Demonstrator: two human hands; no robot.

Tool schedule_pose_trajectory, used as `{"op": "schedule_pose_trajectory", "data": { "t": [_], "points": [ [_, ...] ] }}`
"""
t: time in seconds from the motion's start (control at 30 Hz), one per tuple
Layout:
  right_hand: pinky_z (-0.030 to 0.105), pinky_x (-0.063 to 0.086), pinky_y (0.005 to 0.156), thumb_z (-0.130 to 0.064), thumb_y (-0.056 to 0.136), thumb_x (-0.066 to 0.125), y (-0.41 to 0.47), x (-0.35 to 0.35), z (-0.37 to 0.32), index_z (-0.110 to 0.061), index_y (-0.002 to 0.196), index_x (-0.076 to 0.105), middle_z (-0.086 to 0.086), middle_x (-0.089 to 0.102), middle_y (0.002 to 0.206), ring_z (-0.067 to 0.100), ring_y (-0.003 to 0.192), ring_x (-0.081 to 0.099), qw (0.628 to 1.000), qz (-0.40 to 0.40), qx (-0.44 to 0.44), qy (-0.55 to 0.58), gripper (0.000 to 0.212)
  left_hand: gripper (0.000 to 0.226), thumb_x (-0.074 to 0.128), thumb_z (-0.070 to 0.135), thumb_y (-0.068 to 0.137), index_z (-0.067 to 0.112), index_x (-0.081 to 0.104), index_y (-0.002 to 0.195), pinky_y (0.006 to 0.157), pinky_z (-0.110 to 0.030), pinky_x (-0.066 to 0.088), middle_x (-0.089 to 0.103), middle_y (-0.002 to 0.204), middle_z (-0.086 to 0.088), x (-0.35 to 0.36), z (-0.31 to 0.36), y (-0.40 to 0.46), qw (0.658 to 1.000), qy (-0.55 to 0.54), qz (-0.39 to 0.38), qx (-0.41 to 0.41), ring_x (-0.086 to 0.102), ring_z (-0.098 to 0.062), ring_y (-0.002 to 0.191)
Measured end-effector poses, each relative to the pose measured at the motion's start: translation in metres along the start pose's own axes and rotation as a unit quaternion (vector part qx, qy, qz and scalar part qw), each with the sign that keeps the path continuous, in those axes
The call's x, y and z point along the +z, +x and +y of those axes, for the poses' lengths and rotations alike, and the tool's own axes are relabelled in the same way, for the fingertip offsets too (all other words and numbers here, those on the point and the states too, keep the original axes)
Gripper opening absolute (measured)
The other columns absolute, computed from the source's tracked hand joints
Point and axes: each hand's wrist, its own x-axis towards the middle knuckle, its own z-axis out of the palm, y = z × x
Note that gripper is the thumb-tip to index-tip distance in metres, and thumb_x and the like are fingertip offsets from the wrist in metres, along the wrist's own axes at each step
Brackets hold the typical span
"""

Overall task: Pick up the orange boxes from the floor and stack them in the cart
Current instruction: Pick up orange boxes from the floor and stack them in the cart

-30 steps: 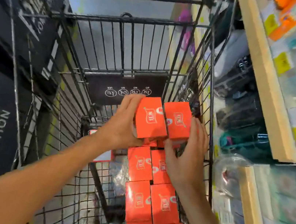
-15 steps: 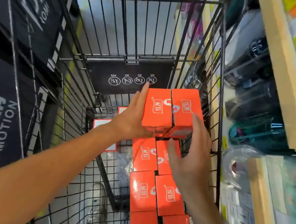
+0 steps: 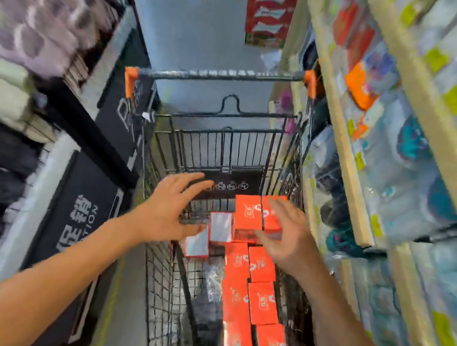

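Note:
Several orange boxes (image 3: 259, 299) lie in two rows along the right side of the black wire cart (image 3: 226, 142). At the far end two more orange boxes (image 3: 248, 211) sit on top of the rows, side by side. Two boxes with pale faces (image 3: 220, 226) rest to their left. My left hand (image 3: 174, 209) hovers with spread fingers just left of the top boxes and holds nothing. My right hand (image 3: 286, 234) is spread over the right top box, partly hiding it, and grips nothing. The whole view is motion-blurred.
The cart's handle bar with orange ends (image 3: 224, 74) is at the far side. A wooden shelf unit (image 3: 349, 167) packed with goods runs close along the right. A black promotion sign (image 3: 77, 224) and stacked goods stand on the left. Grey aisle floor (image 3: 206, 36) stretches ahead.
Both hands have let go of the two top boxes, which now rest on the stack, and have drawn back with open fingers. The camera has tilted up and pulled back.

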Motion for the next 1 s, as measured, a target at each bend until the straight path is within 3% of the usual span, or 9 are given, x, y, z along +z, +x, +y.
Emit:
{"op": "schedule_pose_trajectory", "data": {
  "t": [0.13, 0.27, 0.37, 0.47, 0.57, 0.63, 0.83, 1.0],
  "points": [
    [0.037, 0.022, 0.122, -0.045, 0.091, 0.065, -0.017, -0.04, -0.032, -0.029, 0.153, 0.039, -0.009, 0.031, 0.157, 0.015, 0.147, 0.022, 0.999, 0.006, -0.028, -0.042, 0.069, 0.08, 0.052, 0.069, 0.084, 0.023, 0.043, 0.149, 0.119, -0.046, 0.023, 0.043, 0.151, -0.001, -0.05, 0.026, -0.027, 0.998, 0.039, 0.033, 0.045, 0.035, -0.025, 0.139],
    [0.039, 0.024, 0.12, -0.049, 0.091, 0.064, -0.036, -0.061, -0.058, -0.03, 0.152, 0.039, -0.009, 0.031, 0.159, 0.015, 0.148, 0.022, 0.996, 0.023, -0.051, -0.074, 0.069, 0.066, 0.05, 0.063, 0.089, 0.026, 0.051, 0.143, 0.118, -0.023, 0.012, 0.047, 0.148, 0.006, -0.088, 0.044, -0.053, 0.994, 0.043, 0.082, 0.066, 0.034, -0.014, 0.139],
    [0.04, 0.023, 0.121, -0.052, 0.092, 0.063, -0.06, -0.068, -0.074, -0.032, 0.152, 0.039, -0.013, 0.028, 0.159, 0.013, 0.149, 0.02, 0.996, 0.035, -0.045, -0.072, 0.068, 0.062, 0.053, 0.062, 0.09, 0.026, 0.052, 0.141, 0.118, -0.029, 0.025, 0.05, 0.145, 0.006, -0.105, 0.049, -0.07, 0.989, 0.04, 0.105, 0.095, 0.041, -0.014, 0.137],
    [0.036, 0.02, 0.12, -0.057, 0.09, 0.061, -0.089, -0.066, -0.088, -0.035, 0.153, 0.036, -0.015, 0.027, 0.16, 0.011, 0.149, 0.018, 0.996, 0.048, -0.034, -0.069, 0.072, 0.061, 0.054, 0.06, 0.09, 0.024, 0.054, 0.14, 0.117, -0.024, 0.023, 0.052, 0.142, 0.005, -0.111, 0.046, -0.086, 0.984, 0.034, 0.122, 0.124, 0.043, -0.014, 0.134],
    [0.044, 0.026, 0.122, -0.07, 0.083, 0.051, -0.117, -0.058, -0.103, -0.035, 0.152, 0.038, -0.011, 0.03, 0.16, 0.016, 0.148, 0.023, 0.994, 0.063, -0.004, -0.092, 0.079, 0.061, 0.055, 0.06, 0.089, 0.023, 0.057, 0.137, 0.116, -0.032, 0.03, 0.054, 0.14, 0.003, -0.111, 0.041, -0.101, 0.979, 0.038, 0.108, 0.167, 0.047, -0.017, 0.132],
    [0.049, 0.029, 0.119, -0.068, 0.084, 0.055, -0.137, -0.052, -0.115, -0.034, 0.151, 0.04, -0.007, 0.032, 0.16, 0.02, 0.147, 0.026, 0.99, 0.081, 0.02, -0.111, 0.077, 0.058, 0.057, 0.059, 0.089, 0.023, 0.06, 0.134, 0.113, -0.037, 0.036, 0.056, 0.138, 0.003, -0.112, 0.035, -0.111, 0.973, 0.04, 0.1, 0.203, 0.049, -0.019, 0.13],
    [0.044, 0.025, 0.121, -0.062, 0.091, 0.058, -0.203, -0.035, -0.143, -0.034, 0.153, 0.037, -0.011, 0.028, 0.161, 0.014, 0.148, 0.022, 0.981, 0.109, 0.088, -0.137, 0.071, 0.059, 0.054, 0.062, 0.088, 0.024, 0.061, 0.133, 0.11, -0.042, 0.041, 0.057, 0.138, 0.002, -0.112, 0.035, -0.123, 0.961, 0.034, 0.059, 0.267, 0.051, -0.02, 0.128],
    [0.049, 0.026, 0.12, -0.083, 0.085, 0.036, -0.27, -0.031, -0.148, -0.038, 0.153, 0.036, -0.01, 0.03, 0.16, 0.02, 0.149, 0.025, 0.966, 0.14, 0.155, -0.154, 0.081, 0.066, 0.048, 0.069, 0.088, 0.028, 0.054, 0.139, 0.112, -0.044, 0.038, 0.052, 0.143, 0.003, -0.093, 0.066, -0.122, 0.945, 0.025, 0.009, 0.325, 0.047, -0.021, 0.133]
  ]
}}
